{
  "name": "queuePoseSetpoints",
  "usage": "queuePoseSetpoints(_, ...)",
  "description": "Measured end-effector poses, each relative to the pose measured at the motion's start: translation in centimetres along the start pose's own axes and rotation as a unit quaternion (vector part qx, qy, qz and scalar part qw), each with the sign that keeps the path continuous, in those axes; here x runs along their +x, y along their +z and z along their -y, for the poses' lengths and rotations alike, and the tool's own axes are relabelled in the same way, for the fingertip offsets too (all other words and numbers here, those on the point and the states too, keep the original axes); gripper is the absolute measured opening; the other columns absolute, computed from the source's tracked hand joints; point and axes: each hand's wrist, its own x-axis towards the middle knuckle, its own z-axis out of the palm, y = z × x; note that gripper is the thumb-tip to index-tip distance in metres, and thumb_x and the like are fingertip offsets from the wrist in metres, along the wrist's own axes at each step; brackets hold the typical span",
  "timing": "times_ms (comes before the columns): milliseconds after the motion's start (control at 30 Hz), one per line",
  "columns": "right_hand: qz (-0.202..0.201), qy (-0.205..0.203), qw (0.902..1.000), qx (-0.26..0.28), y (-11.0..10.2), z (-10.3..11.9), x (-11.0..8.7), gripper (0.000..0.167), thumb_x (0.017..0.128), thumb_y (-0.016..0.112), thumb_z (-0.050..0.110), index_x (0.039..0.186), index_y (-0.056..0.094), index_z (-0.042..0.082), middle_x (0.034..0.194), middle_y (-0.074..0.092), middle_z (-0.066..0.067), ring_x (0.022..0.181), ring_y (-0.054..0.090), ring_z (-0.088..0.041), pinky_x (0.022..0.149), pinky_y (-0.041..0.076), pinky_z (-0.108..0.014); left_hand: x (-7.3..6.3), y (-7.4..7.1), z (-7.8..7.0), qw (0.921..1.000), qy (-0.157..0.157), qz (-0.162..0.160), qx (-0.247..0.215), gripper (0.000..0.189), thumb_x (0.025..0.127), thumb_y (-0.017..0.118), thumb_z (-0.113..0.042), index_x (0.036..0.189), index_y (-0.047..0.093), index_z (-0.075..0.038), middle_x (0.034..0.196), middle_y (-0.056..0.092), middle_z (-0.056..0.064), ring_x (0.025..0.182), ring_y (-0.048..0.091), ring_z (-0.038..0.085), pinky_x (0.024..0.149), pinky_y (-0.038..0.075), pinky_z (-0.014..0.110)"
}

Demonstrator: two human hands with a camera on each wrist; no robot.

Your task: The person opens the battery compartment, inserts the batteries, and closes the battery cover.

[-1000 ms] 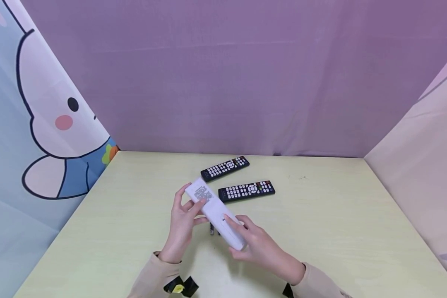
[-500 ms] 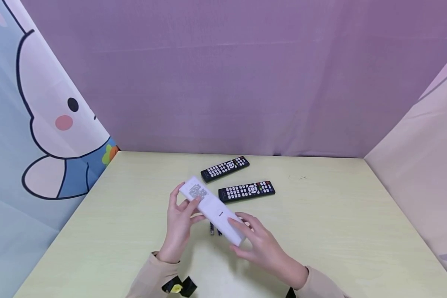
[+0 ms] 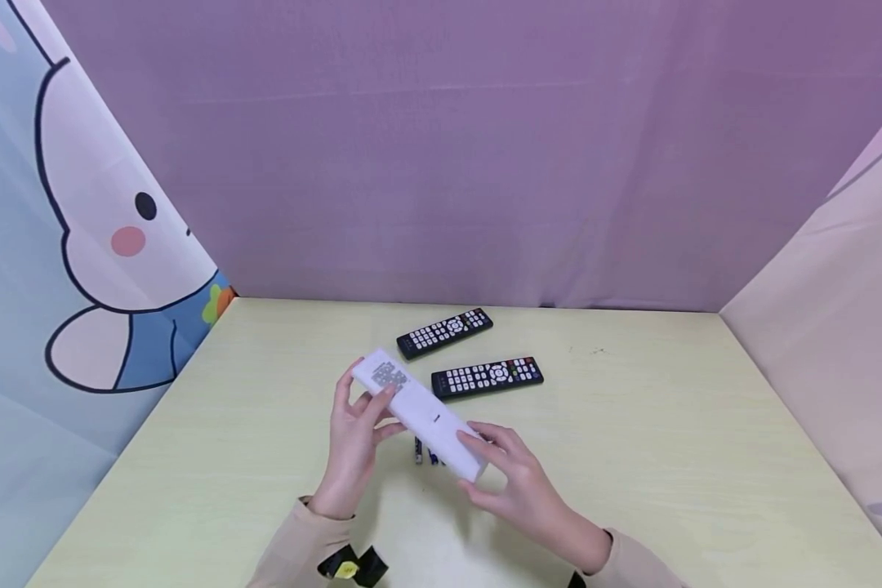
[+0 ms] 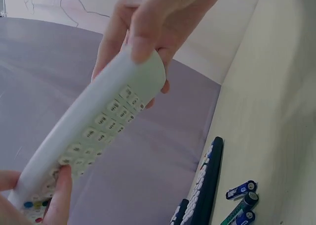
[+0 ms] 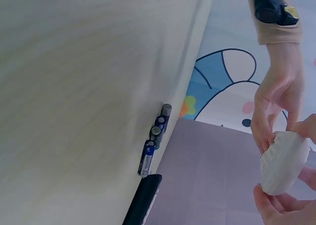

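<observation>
Head view: the keypad side of the white remote (image 3: 420,415) is turned down and hidden, and the remote itself covers part of the batteries (image 3: 418,452) on the table (image 3: 265,441); both sleeves, the left one (image 3: 297,545) and the right one (image 3: 635,563), are cut off by the bottom edge. The left wrist view shows the batteries only in part at its lower right, and the right wrist view crops the right hand (image 3: 520,486) at its edge, so some of its fingers cannot be made out. The white remote is held up above the table, slanting between both hands, its smooth back upward with a block of grey print, too small to read, near the far end and a short dark mark past the middle. From below, pale buttons run along it in rows, with a few coloured ones at the end by the left hand (image 3: 353,445). The left hand pinches that end, thumb on the back; the right hand pinches the nearer end. Two black remotes (image 3: 487,378) lie beyond, buttons up
</observation>
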Motion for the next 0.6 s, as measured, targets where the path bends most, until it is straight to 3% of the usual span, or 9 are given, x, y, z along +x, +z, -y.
queuePoseSetpoints(167, 0.01, 0.067, 0.9957, 0.064, -0.2, 0.6, 0.0, 0.058, 0.06, 0.075, 0.003, 0.115, 0.057, 0.003, 0.111, 0.055, -0.013, 0.095, 0.056, -0.028, 0.08, 0.05, -0.028, -0.1, -0.1, -0.1, 0.9995, 0.011, 0.029, -0.01, 0.059, 0.086, 0.052, -0.003, 0.136, 0.027, -0.021, 0.105, 0.054, 0.009, 0.071, 0.059, 0.014, 0.065, 0.054, 0.029)
queuePoseSetpoints(333, 0.024, 0.136, 0.9813, 0.134, -0.5, 1.1, -0.1, 0.054, 0.064, 0.074, 0.002, 0.116, 0.057, 0.005, 0.11, 0.057, -0.009, 0.096, 0.057, -0.021, 0.081, 0.05, -0.031, -0.1, -0.4, -0.1, 0.9986, 0.021, 0.049, 0.007, 0.061, 0.088, 0.052, -0.007, 0.139, 0.022, -0.023, 0.108, 0.052, 0.009, 0.079, 0.058, 0.017, 0.071, 0.053, 0.032)
queuePoseSetpoints(433, 0.034, 0.181, 0.9649, 0.187, -0.6, 1.2, -0.1, 0.051, 0.068, 0.072, 0.003, 0.116, 0.057, 0.004, 0.11, 0.057, -0.008, 0.096, 0.055, -0.014, 0.082, 0.049, -0.028, 0.0, -0.4, 0.0, 0.9981, 0.023, 0.055, 0.017, 0.063, 0.088, 0.051, -0.009, 0.14, 0.019, -0.024, 0.106, 0.051, 0.007, 0.081, 0.058, 0.018, 0.074, 0.052, 0.035)
queuePoseSetpoints(600, 0.044, 0.231, 0.9271, 0.292, -0.7, 1.3, 0.0, 0.046, 0.073, 0.067, 0.0, 0.117, 0.053, -0.005, 0.11, 0.056, -0.018, 0.094, 0.054, -0.009, 0.082, 0.048, -0.024, 0.0, -0.4, 0.1, 0.9969, 0.023, 0.069, 0.028, 0.068, 0.088, 0.051, -0.008, 0.142, 0.013, -0.024, 0.101, 0.049, 0.005, 0.082, 0.057, 0.016, 0.077, 0.051, 0.039)
